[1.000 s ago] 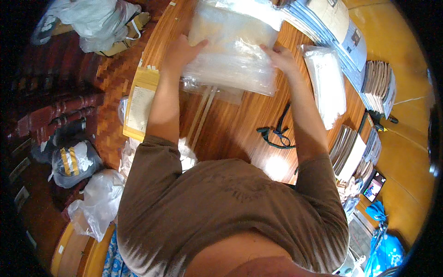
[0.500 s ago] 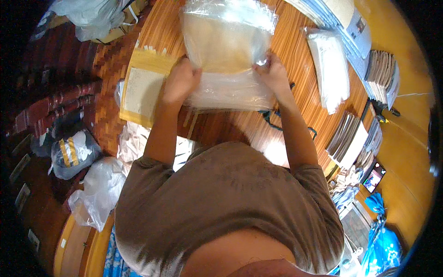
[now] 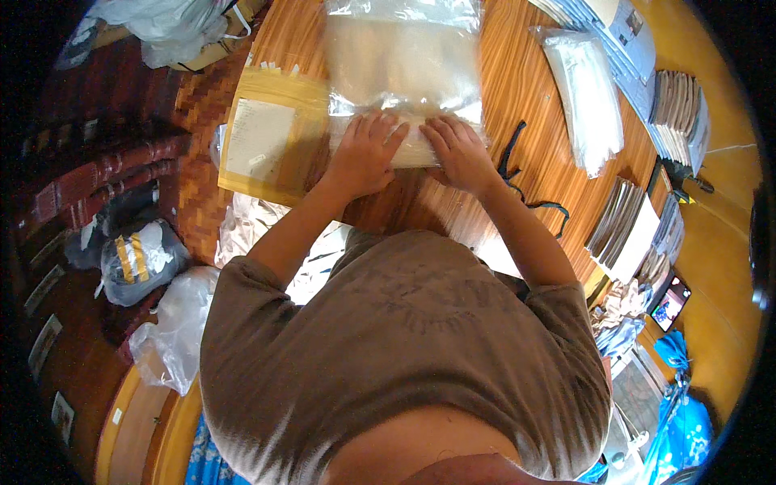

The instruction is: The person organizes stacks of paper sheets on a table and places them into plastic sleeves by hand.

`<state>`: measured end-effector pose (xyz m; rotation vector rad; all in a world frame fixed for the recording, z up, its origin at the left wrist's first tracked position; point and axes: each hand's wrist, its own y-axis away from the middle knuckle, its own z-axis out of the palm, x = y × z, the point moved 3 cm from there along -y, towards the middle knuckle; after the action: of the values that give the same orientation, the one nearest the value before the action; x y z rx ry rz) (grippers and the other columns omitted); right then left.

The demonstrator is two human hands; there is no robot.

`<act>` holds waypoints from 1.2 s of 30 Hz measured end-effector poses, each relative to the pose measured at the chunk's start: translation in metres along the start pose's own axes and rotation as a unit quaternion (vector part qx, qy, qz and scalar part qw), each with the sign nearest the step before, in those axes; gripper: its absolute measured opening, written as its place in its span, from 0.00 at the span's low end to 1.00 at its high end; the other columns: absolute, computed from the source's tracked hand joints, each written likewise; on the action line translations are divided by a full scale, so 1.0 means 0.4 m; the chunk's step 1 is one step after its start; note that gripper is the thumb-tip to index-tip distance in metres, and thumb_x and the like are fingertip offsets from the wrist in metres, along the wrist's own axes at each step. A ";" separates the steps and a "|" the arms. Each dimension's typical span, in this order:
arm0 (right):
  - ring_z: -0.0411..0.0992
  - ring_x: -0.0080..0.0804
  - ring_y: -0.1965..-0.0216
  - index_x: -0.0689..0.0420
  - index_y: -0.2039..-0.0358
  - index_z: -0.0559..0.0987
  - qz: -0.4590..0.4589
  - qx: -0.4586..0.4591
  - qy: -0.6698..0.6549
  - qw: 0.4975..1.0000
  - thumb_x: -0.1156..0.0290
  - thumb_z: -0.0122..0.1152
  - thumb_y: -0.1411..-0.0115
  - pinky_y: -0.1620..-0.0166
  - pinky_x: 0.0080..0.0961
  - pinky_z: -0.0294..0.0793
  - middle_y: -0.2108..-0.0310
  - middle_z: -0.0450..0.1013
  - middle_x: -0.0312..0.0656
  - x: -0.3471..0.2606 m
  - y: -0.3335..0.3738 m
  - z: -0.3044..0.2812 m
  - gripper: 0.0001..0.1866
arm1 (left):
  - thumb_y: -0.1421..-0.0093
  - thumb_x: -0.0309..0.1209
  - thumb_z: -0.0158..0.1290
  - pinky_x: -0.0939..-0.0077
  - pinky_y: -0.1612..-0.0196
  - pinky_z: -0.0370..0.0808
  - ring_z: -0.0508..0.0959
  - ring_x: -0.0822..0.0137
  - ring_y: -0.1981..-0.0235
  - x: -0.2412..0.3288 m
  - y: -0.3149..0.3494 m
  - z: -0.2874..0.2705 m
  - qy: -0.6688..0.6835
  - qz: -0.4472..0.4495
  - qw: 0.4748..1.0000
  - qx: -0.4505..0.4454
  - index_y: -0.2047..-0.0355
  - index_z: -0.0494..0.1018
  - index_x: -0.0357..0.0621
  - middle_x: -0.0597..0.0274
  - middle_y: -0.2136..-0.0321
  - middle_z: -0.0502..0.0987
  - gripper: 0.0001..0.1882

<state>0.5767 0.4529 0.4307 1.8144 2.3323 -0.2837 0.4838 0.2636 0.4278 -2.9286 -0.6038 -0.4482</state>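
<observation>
A stack of clear plastic sleeves [image 3: 404, 61] lies on the wooden table in front of me, its far end cut off by the top of the view. On the near end of the stack rests my left hand [image 3: 368, 158], palm down with fingers stretched out. Beside it my right hand [image 3: 459, 153] presses flat on the same end, fingers extended and pointing away from me. Neither hand grips anything. Left of the stack is a yellow sheet [image 3: 307, 105] with a paper label [image 3: 261, 136] on it.
A black cord [image 3: 511, 153] lies right of my hand. Farther right are a bundle of clear plastic [image 3: 584, 105], blue-and-white sheets [image 3: 634, 61], brown card stacks [image 3: 616, 218] and a phone [image 3: 669, 304]. Plastic bags [image 3: 182, 319] sit at the left beyond the table edge [image 3: 234, 121].
Both hands have left the sides of the plastic stack and moved inward onto its near end. The stack, lifted and tilted before, now lies flat on the table.
</observation>
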 end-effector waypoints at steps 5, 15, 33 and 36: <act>0.71 0.49 0.46 0.57 0.46 0.73 -0.017 0.004 -0.015 1.000 0.69 0.60 0.44 0.44 0.42 0.73 0.49 0.74 0.46 0.029 0.011 0.058 0.23 | 0.52 0.36 0.65 0.52 0.42 0.73 0.73 0.50 0.45 -0.020 0.000 0.069 -0.056 -0.004 0.998 0.032 0.41 0.68 0.48 0.53 0.44 0.71 0.36; 0.76 0.55 0.52 0.57 0.49 0.76 0.030 -0.169 -0.215 0.961 0.77 0.66 0.47 0.50 0.43 0.76 0.58 0.79 0.54 0.145 -0.122 0.023 0.23 | 0.44 0.30 0.57 0.53 0.54 0.78 0.80 0.44 0.59 -0.051 -0.055 0.039 0.056 -0.038 0.998 0.019 0.48 0.72 0.46 0.47 0.58 0.78 0.22; 0.69 0.45 0.42 0.54 0.42 0.72 -0.016 -0.003 -0.044 0.999 0.67 0.70 0.47 0.36 0.39 0.64 0.46 0.72 0.42 0.075 -0.057 0.044 0.31 | 0.53 0.48 0.69 0.55 0.40 0.70 0.74 0.47 0.45 -0.105 -0.126 -0.033 0.068 -0.028 0.990 -0.119 0.41 0.70 0.44 0.50 0.46 0.74 0.41; 0.71 0.43 0.43 0.53 0.46 0.75 -0.027 -0.066 -0.067 0.995 0.67 0.68 0.46 0.39 0.40 0.68 0.48 0.74 0.41 0.094 -0.093 0.030 0.26 | 0.50 0.42 0.66 0.55 0.40 0.69 0.72 0.49 0.44 -0.008 -0.061 -0.076 -0.050 0.032 0.998 0.007 0.38 0.68 0.48 0.53 0.46 0.72 0.38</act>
<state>0.5316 0.4762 0.4111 1.6213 2.2553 -0.2432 0.4633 0.2794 0.4572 -2.9613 -0.5201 -0.2913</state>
